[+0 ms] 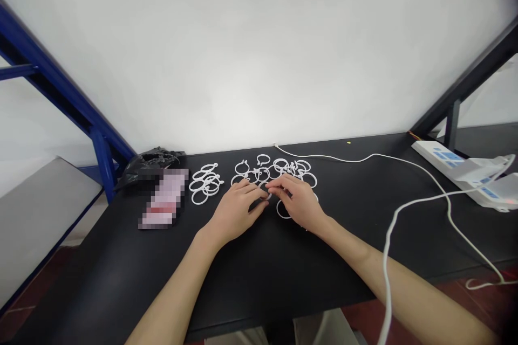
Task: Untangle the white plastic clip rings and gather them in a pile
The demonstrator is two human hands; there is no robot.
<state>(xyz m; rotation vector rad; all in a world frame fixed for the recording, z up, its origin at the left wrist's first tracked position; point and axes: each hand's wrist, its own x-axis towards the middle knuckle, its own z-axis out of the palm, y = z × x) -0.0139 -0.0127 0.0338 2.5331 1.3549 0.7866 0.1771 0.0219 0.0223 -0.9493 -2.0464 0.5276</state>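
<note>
Both my hands rest on a black table (283,264), fingertips meeting over a white plastic ring (267,192). My left hand (237,210) pinches the ring from the left, fingers curled. My right hand (297,200) pinches it from the right and covers part of another ring (282,211). Just beyond my fingers lies a loose spread of several white rings (279,168). A smaller heap of white rings (205,184) lies to the left of my left hand.
A blurred pink packet (165,199) and a crumpled black bag (149,164) lie at the table's left. A white cable (404,210) runs across the right side to a white power strip (465,170). Blue frame bars (60,97) stand at left.
</note>
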